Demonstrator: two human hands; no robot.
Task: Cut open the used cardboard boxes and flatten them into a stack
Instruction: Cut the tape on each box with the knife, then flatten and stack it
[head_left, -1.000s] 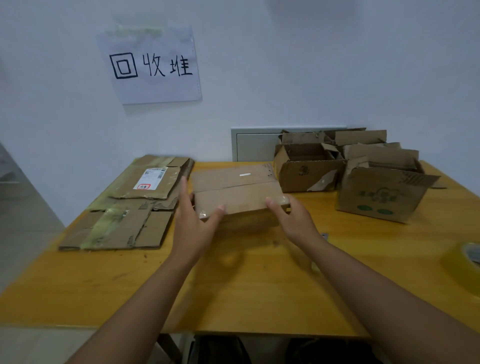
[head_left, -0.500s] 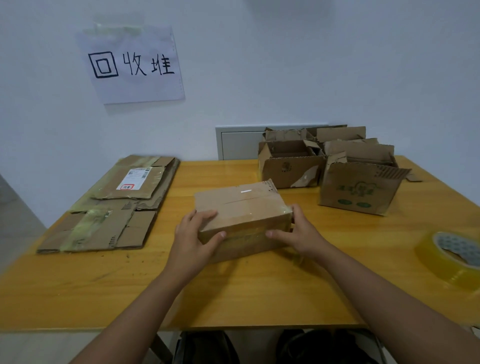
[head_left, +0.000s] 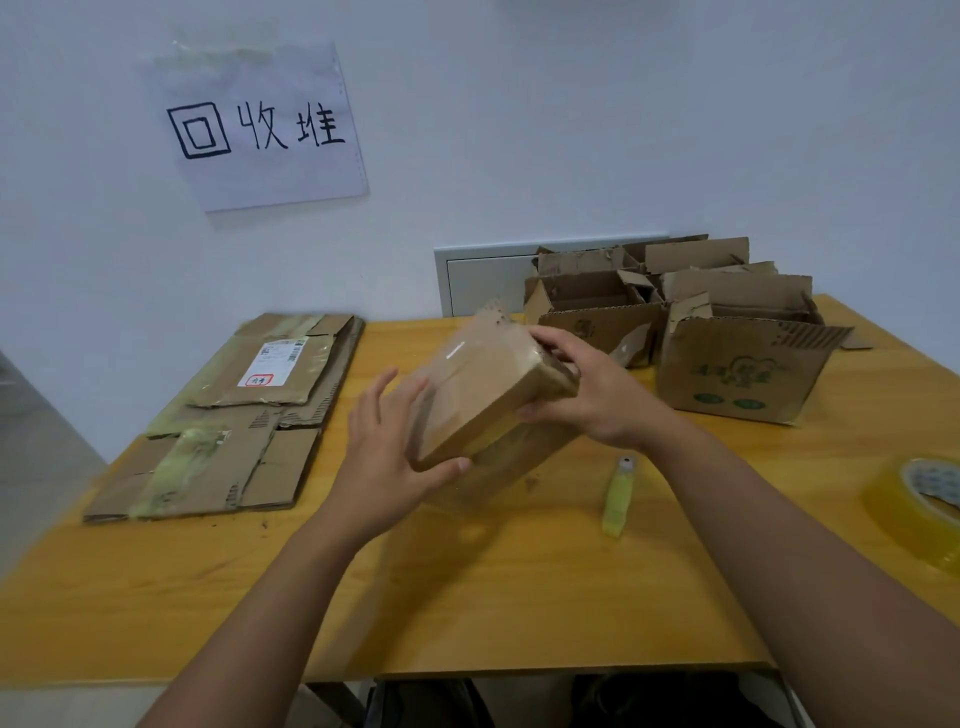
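Observation:
A small taped cardboard box (head_left: 480, 384) is tilted up off the wooden table (head_left: 519, 587), blurred by motion. My right hand (head_left: 587, 392) grips its right end, fingers curled over the top and thumb underneath. My left hand (head_left: 387, 457) presses its near left corner with straight spread fingers and the thumb under the edge. A yellow-green box cutter (head_left: 619, 496) lies on the table just right of the box. A stack of flattened cardboard (head_left: 234, 426) lies at the left.
Several opened cardboard boxes (head_left: 727, 358) stand at the back right against the wall. A roll of clear tape (head_left: 922, 501) sits at the right edge. A paper sign (head_left: 265, 130) hangs on the wall above the flat stack.
The box was pulled toward me, then lifted and tilted clockwise. My right hand moved up onto its right end, uncovering the cutter on the table.

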